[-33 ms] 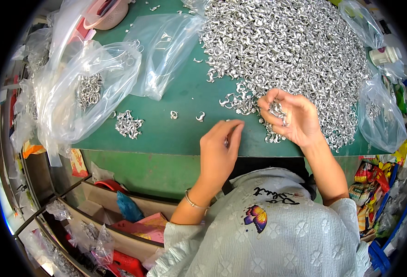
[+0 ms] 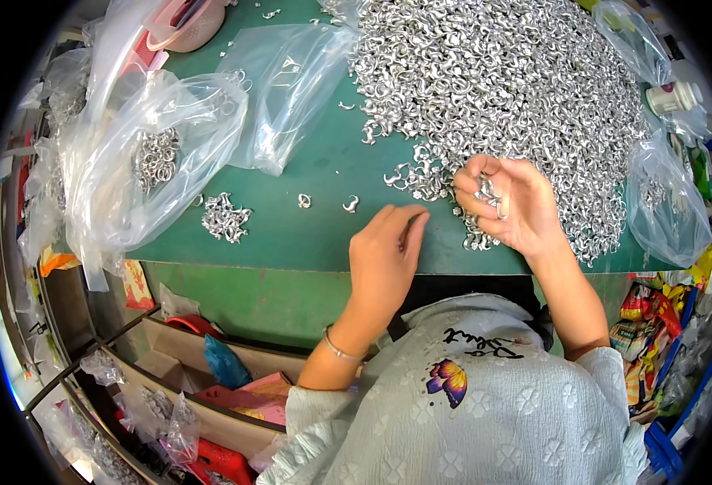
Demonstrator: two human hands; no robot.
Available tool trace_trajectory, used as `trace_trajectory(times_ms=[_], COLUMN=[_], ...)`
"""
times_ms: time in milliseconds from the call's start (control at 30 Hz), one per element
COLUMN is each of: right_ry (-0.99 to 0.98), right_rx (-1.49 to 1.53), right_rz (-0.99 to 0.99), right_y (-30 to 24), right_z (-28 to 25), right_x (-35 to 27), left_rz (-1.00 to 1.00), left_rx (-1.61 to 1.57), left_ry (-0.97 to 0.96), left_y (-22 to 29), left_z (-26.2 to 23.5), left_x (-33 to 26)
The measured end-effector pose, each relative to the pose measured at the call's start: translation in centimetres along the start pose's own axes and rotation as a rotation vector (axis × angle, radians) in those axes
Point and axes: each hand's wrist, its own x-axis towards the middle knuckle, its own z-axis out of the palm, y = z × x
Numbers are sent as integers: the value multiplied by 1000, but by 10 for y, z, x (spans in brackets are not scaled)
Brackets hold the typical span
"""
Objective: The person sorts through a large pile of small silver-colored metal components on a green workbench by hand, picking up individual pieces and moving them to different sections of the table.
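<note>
A large heap of small curved silver metal pieces covers the right half of the green table. At the heap's near edge, my right hand is raised palm inward, with several small silver metal pieces held in its curled fingers. To its left, my left hand hovers by the table's front edge, thumb and fingers pinched together. What sits inside that pinch is mostly hidden. Further left lie a single curved piece, another single piece and a small pile of silver pieces.
Clear plastic bags lie on the left of the table, one holding silver rings. A pink basket stands at the far left. At right are a white bottle and another clear bag. An open drawer sits below.
The fingers of both hands have shifted very slightly. Heap, pile and loose pieces lie as before.
</note>
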Motion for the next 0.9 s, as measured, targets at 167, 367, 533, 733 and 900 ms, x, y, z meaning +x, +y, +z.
trace_trajectory(times_ms=[167, 367, 533, 733, 900], right_ry=[59, 252, 297, 289, 293], right_rx=[-301, -1005, -1874, -2237, -1855], right_rz=[-138, -319, -637, -627, -652], right_y=[2, -5, 12, 27, 15], right_z=[-9, -2, 0, 2, -4], right_x=[1, -5, 0, 15, 10], left_rz=[6, 8, -660, -596, -527], left_rx=[335, 123, -1354, -1700, -727], left_ry=[-118, 0, -290, -236, -116], left_y=[2, 0, -11, -11, -6], left_z=[17, 13, -24, -25, -18], left_x=[11, 13, 15, 15, 13])
